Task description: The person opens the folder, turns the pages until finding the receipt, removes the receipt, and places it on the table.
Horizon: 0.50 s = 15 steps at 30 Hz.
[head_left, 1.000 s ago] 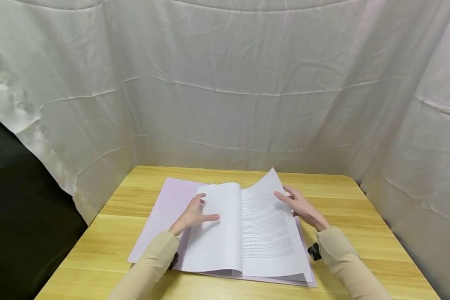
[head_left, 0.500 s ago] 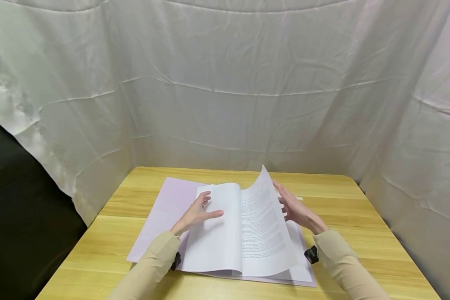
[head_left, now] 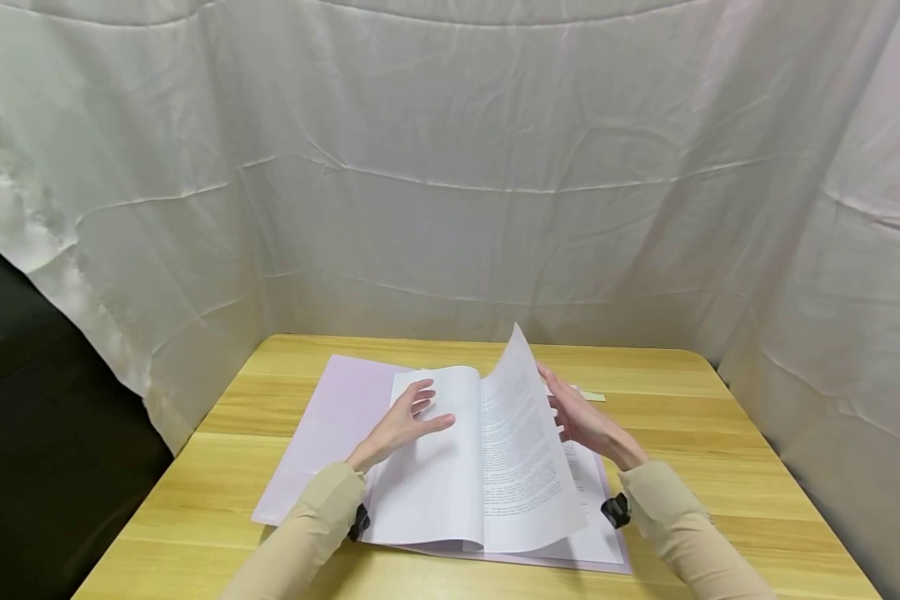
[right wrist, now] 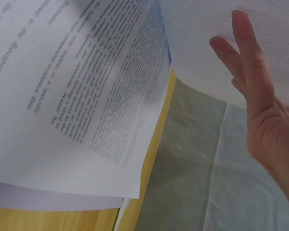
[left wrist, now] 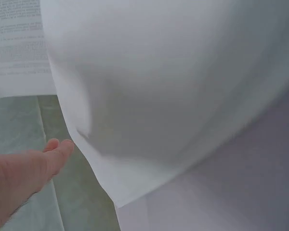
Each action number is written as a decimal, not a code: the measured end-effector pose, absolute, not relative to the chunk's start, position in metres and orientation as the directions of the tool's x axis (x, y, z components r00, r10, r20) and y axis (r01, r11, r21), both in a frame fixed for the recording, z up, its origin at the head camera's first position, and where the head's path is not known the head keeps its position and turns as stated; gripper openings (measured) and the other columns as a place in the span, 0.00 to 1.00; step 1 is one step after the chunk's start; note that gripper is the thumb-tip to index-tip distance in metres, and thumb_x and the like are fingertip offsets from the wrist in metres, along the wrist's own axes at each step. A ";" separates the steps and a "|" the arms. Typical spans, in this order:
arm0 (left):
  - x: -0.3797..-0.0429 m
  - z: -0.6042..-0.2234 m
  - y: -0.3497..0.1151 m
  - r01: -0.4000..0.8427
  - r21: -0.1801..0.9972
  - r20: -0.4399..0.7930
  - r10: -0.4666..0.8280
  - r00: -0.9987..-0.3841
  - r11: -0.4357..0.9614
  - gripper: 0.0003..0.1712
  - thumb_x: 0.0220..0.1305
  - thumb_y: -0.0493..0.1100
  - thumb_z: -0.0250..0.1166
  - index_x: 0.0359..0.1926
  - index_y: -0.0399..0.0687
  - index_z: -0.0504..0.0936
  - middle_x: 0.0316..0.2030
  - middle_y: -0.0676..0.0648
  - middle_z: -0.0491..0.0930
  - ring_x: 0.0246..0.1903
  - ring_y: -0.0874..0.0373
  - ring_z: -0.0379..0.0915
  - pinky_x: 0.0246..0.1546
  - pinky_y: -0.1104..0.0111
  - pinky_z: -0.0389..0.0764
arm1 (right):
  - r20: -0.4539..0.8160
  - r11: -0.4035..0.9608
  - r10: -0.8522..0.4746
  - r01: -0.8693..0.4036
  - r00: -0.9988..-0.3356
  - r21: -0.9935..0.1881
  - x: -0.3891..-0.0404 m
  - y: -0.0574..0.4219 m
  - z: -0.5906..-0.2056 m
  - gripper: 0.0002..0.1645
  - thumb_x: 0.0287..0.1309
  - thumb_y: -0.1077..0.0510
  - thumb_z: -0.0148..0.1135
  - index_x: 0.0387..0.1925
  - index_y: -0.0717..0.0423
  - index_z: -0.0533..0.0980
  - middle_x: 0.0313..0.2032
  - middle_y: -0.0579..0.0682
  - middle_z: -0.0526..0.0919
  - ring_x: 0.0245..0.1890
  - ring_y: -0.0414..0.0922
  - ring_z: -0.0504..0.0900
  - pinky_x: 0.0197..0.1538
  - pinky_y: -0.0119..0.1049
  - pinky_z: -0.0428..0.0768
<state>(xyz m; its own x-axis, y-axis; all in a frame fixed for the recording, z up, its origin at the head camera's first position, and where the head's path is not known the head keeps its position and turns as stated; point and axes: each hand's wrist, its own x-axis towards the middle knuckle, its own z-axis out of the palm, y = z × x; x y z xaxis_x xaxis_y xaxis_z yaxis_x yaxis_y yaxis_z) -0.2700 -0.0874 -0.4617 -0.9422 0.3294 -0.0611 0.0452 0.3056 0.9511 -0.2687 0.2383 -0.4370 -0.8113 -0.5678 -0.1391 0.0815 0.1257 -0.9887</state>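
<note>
A lilac folder [head_left: 322, 433] lies spread on the table, with a stack of white papers in it turned open like a book. My left hand [head_left: 399, 429] is over the blank left-hand page [head_left: 427, 496], fingers spread and thumb out. In the left wrist view that hand [left wrist: 21, 175] shows beside the page's edge. A printed page [head_left: 521, 467] stands curled up on the right side. Behind it, straight fingers of my right hand [head_left: 587, 423] touch its back, also seen in the right wrist view [right wrist: 262, 91]. Another printed sheet [head_left: 596, 521] lies beneath.
The wooden table [head_left: 727, 483] is bounded at the back and sides by a pale curtain [head_left: 450, 233]. Black cloth [head_left: 37, 450] hangs at the left. A small pale yellow tab [head_left: 594, 397] sticks out near the right hand. Black devices [head_left: 617, 510] are worn at both wrists.
The right hand goes from the page's right edge to behind it and moves left. The page lifts and curls leftward, uncovering the sheet beneath. The left hand shifts slightly right.
</note>
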 end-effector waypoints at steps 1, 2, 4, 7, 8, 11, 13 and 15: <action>-0.270 -0.461 -0.086 0.046 0.954 -0.058 0.336 -0.940 0.295 0.55 0.59 0.54 0.74 0.78 0.42 0.53 0.75 0.33 0.58 0.76 0.33 0.52 0.75 0.43 0.59 | -0.139 0.132 -0.565 0.077 -0.813 -0.988 -0.269 0.237 -0.436 0.35 0.77 0.34 0.21 0.80 0.28 0.33 0.67 0.77 0.66 0.45 0.52 0.87 0.39 0.41 0.85; -0.270 -0.460 -0.085 0.049 0.957 -0.055 0.344 -0.937 0.286 0.55 0.60 0.53 0.74 0.78 0.42 0.53 0.75 0.33 0.58 0.75 0.34 0.53 0.75 0.43 0.59 | -0.139 0.136 -0.561 0.075 -0.816 -0.988 -0.268 0.236 -0.435 0.35 0.77 0.34 0.21 0.79 0.27 0.33 0.67 0.76 0.66 0.45 0.53 0.87 0.39 0.42 0.85; -0.270 -0.459 -0.082 0.053 0.963 -0.048 0.361 -0.931 0.265 0.54 0.61 0.52 0.73 0.78 0.41 0.52 0.75 0.33 0.58 0.75 0.34 0.53 0.75 0.43 0.60 | -0.140 0.142 -0.555 0.072 -0.820 -0.987 -0.268 0.234 -0.434 0.34 0.77 0.34 0.21 0.79 0.27 0.34 0.69 0.74 0.65 0.46 0.54 0.87 0.41 0.43 0.85; -0.269 -0.457 -0.079 0.056 0.968 -0.043 0.383 -0.923 0.244 0.52 0.63 0.52 0.71 0.78 0.41 0.52 0.75 0.33 0.59 0.75 0.34 0.54 0.74 0.42 0.61 | -0.138 0.152 -0.547 0.065 -0.826 -0.986 -0.268 0.231 -0.433 0.34 0.78 0.34 0.23 0.80 0.27 0.35 0.73 0.73 0.61 0.51 0.59 0.86 0.44 0.45 0.86; -0.269 -0.456 -0.077 0.057 0.969 -0.042 0.389 -0.920 0.239 0.52 0.63 0.52 0.71 0.78 0.41 0.52 0.75 0.33 0.59 0.75 0.35 0.54 0.74 0.43 0.61 | -0.139 0.152 -0.543 0.066 -0.828 -0.986 -0.268 0.229 -0.433 0.34 0.78 0.34 0.23 0.80 0.27 0.35 0.74 0.71 0.59 0.53 0.61 0.85 0.46 0.47 0.86; -0.268 -0.454 -0.074 0.062 0.973 -0.036 0.411 -0.911 0.224 0.50 0.65 0.52 0.69 0.78 0.42 0.52 0.75 0.33 0.58 0.75 0.35 0.55 0.74 0.43 0.62 | -0.132 0.146 -0.547 0.061 -0.827 -0.987 -0.268 0.226 -0.433 0.34 0.78 0.35 0.24 0.80 0.29 0.35 0.77 0.70 0.51 0.61 0.69 0.78 0.52 0.55 0.85; -0.268 -0.453 -0.071 0.064 0.975 -0.033 0.423 -0.906 0.213 0.50 0.66 0.52 0.68 0.78 0.42 0.52 0.76 0.33 0.57 0.75 0.35 0.54 0.73 0.43 0.63 | -0.117 0.132 -0.559 0.051 -0.821 -0.990 -0.268 0.225 -0.433 0.35 0.79 0.37 0.23 0.80 0.32 0.34 0.78 0.70 0.47 0.64 0.73 0.72 0.54 0.61 0.83; -0.268 -0.451 -0.069 0.068 0.976 -0.028 0.434 -0.901 0.205 0.49 0.67 0.53 0.67 0.78 0.43 0.52 0.76 0.33 0.57 0.75 0.35 0.55 0.73 0.44 0.63 | -0.107 0.119 -0.570 0.047 -0.814 -0.992 -0.268 0.224 -0.433 0.35 0.79 0.37 0.23 0.80 0.33 0.33 0.78 0.69 0.46 0.66 0.75 0.69 0.56 0.65 0.80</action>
